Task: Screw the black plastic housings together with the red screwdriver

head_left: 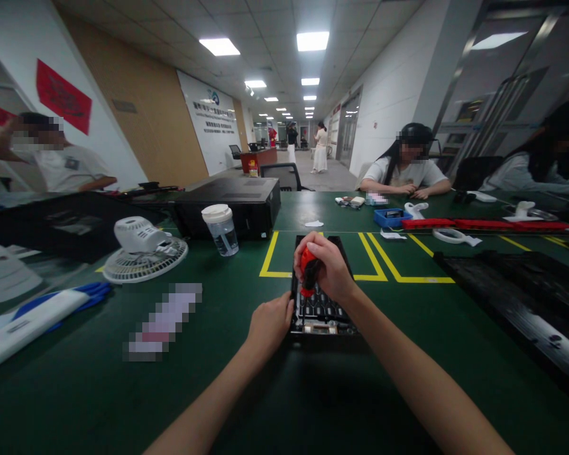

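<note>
A black rectangular device housing [329, 311] lies on the green table, its open top showing a honeycomb-patterned inside and a metallic strip along the near end. My left hand [270, 323] grips the housing's left edge, fingertips against its side. Above the housing, my right hand [329, 262] is closed around the handle of a red-and-black screwdriver [308, 268], held upright and pointing down into it. The screwdriver's tip is too small to make out, so I cannot tell whether it touches a screw.
Yellow tape [268, 259] marks the table behind the housing. To the left are a lidded cup [224, 237], a white fan [145, 253] and a large black box [232, 196]. Black panels [516, 303] lie at right. A blue tray [391, 217] stands farther back, with people seated beyond.
</note>
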The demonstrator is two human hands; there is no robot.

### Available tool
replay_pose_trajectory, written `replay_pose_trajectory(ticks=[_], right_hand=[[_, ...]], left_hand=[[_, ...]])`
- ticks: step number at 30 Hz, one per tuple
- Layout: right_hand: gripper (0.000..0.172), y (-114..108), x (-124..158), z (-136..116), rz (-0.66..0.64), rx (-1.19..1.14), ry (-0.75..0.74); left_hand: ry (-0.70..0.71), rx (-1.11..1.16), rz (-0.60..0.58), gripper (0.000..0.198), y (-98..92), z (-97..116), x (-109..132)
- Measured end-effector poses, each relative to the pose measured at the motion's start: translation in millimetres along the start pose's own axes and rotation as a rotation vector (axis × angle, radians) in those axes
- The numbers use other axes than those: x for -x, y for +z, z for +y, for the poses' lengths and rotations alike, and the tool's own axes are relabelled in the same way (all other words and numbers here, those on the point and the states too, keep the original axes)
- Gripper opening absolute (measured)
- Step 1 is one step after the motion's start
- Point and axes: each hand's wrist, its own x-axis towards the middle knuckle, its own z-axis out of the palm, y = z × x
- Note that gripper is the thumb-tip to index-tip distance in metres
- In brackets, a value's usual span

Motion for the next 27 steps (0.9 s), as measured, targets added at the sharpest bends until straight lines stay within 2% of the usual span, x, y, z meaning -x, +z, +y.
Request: replay_pose_trajectory(ticks=[7,14,20,27], right_hand=[[0.015,0.0,1.9,-2.0,-0.081,-0.014,0.037],[0.028,-5.8,2.0,-6.8,-0.218,-0.074,0.106],[0.026,-13.5,0.5,-10.4,-0.285,-0.098,0.157],[0.018,-17.8,0.4,-14.1,-0.297,-0.073,0.162]], left_hand=[[-0.041,-0.019,-0.052,0.035,-4.7,4.2,-0.1],[-0.008,-0.016,-0.009,0.035,0.8,-0.1,-0.8],[-0.001,-0.021,0.003,0.034,3.7,-1.3,-1.2],[-0.008,-0.021,-0.010,0.034,0.7,2.0,-1.0]])
